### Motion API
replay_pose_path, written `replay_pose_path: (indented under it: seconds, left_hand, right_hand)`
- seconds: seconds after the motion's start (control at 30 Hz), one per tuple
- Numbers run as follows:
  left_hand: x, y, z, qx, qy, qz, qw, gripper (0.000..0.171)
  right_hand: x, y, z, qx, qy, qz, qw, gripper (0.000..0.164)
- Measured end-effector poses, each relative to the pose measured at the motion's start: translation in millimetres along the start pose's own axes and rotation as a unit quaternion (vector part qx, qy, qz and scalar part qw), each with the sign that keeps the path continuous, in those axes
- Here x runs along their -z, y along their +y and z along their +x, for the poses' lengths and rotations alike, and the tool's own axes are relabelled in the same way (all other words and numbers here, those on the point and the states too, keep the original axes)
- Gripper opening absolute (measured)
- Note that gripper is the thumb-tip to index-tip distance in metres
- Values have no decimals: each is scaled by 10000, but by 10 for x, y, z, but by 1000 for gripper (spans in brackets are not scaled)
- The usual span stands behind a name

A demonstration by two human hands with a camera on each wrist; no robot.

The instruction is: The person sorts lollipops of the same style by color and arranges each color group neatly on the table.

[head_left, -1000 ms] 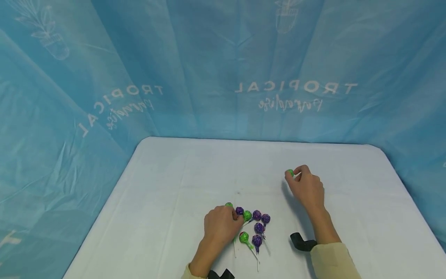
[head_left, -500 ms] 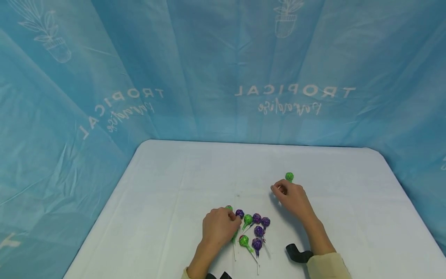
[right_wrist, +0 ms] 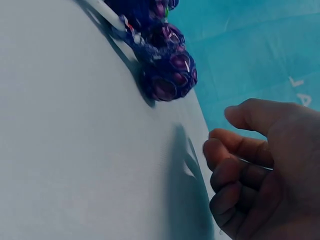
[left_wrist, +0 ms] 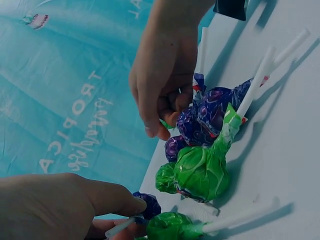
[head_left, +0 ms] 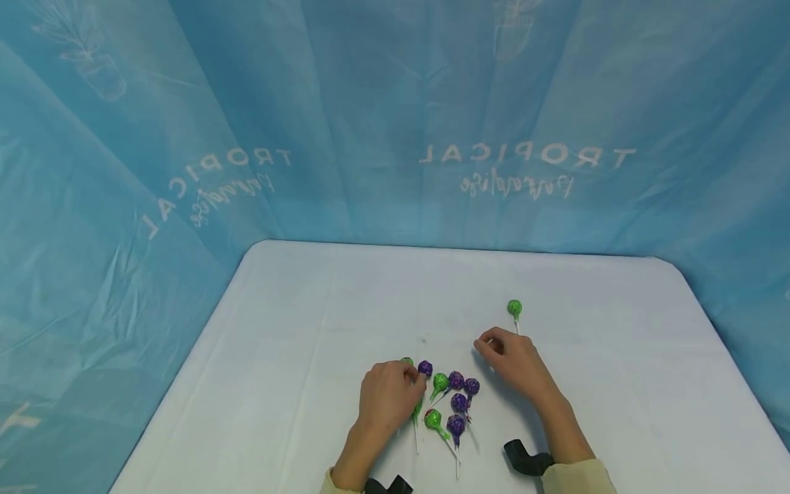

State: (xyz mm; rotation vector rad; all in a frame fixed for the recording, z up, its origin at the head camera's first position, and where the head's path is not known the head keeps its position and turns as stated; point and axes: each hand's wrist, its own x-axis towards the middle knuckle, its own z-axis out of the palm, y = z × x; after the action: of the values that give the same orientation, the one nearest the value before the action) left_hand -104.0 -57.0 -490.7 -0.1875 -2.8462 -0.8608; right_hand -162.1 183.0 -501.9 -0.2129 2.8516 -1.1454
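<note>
My left hand (head_left: pixel 389 398) is at the near middle of the table, beside a loose group of green and purple wrapped lollipops. Its thumb and finger pinch a purple lollipop (left_wrist: pixel 152 206), whose white stick shows below the thumb in the left wrist view. Past the knuckles peeks a green lollipop (head_left: pixel 407 360), partly hidden. To the right, my right hand (head_left: pixel 517 360) hovers over the cloth with loosely curled fingers and nothing between them. Just beyond it, a single green lollipop (head_left: pixel 515 307) lies apart from the group, its stick partly covered by that hand.
Between the hands lie several purple lollipops (head_left: pixel 455 424) and green lollipops (head_left: pixel 433 419), sticks mostly pointing toward me. A white cloth (head_left: pixel 308 309) covers the table. Blue printed curtains (head_left: pixel 395 137) hang behind and along the sides.
My right hand has let go of the green lollipop at the far right and drawn back toward the group, leaving it on the cloth. The left hand has barely moved.
</note>
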Motion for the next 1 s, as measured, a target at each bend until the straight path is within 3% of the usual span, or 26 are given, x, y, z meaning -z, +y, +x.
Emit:
replay_pose_path:
  seconds: [0.47,0.77,1.0]
  left_hand:
    - [38,-45,18,-106,223,-297,9993,12]
    - [78,-84,65,147,565,-133,9982,14]
    - [97,-171,82,229,793,-308,9961,13]
  right_hand:
    - [-58,-87,-108,201,-102,-96,9997,14]
    - [-96,-98,-119,278,-66,-226,9993,17]
    - [-142,-138,-139,367,-123,-243,9990,14]
